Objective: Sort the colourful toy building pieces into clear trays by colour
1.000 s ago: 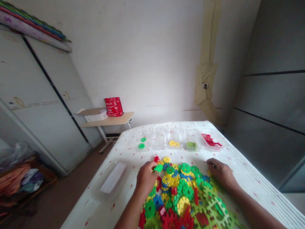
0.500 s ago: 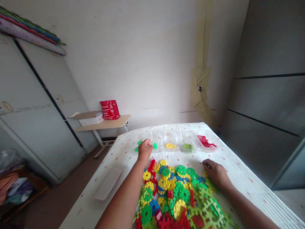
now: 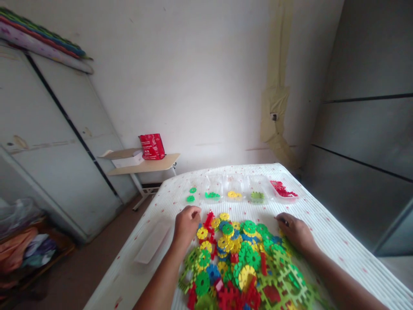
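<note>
My left hand (image 3: 188,218) is over the tablecloth at the left edge of a pile of plastic building pieces (image 3: 238,249). Its fingers are curled together, and no piece shows in them. My right hand (image 3: 296,231) rests at the pile's right edge with fingers curled inward; what they hold, if anything, is hidden. The pile mixes notched discs in green, yellow and blue with red pieces and light green square frames. Beyond it, clear containers hold green discs (image 3: 192,190), green pieces (image 3: 212,195), yellow discs (image 3: 234,195), a light green frame piece (image 3: 257,196) and red pieces (image 3: 281,188).
A clear plastic lid or tray (image 3: 153,243) lies on the white tablecloth (image 3: 129,275) at the left. Behind stands a small side table (image 3: 161,162) with a red bag (image 3: 152,146) and a white box (image 3: 128,160). Cabinets (image 3: 364,172) line the right side.
My left hand has drawn back from the left containers toward the pile's left edge. Green pieces now show in the container where it was. The right hand stays at the pile.
</note>
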Demonstrator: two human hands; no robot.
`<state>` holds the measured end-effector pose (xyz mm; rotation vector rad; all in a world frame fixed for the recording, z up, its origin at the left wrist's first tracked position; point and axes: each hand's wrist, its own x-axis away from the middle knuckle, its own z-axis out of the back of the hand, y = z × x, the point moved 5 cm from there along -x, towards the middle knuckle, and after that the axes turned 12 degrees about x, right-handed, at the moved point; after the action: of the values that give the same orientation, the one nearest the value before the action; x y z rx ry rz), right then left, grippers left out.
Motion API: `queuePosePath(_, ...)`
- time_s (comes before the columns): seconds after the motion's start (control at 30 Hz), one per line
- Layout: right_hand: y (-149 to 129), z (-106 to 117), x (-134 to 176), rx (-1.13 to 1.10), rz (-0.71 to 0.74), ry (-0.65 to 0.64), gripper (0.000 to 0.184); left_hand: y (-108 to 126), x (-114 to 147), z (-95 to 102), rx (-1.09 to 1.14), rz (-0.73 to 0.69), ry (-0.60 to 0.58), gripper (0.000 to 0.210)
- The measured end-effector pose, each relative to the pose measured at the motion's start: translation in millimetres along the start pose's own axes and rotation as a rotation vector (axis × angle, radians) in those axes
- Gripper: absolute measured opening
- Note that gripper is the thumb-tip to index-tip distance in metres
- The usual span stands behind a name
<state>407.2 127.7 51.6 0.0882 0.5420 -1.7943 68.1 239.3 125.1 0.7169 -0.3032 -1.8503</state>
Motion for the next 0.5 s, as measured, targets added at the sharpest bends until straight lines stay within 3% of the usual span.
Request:
queuePosePath(0.1, 0.9, -1.6, -0.6, -0.014, -0.011, -0.008, 0.026, 8.3, -39.7, 8.8, -0.091, 0.003, -0.029, 0.025)
queuePosePath(0.2, 3.5, -5.2, -0.6, -0.024, -0.008, -0.018, 0.026, 21.5, -82.4, 0.3, -0.177, -0.03, -0.149, 0.022)
queuePosePath(0.33, 7.1, -8.7, 0.1, -0.034, -0.005, -0.024, 0.024, 33.4, -120.6, -32.2, -0.31, -0.054, -0.349, 0.016)
queuePosePath(0.5, 6.2, -9.5, 0.3, -0.035, 0.03, -0.015, 0.025, 38.8, -137.0, -74.3, -0.452, -0.069, -0.518, 0.031)
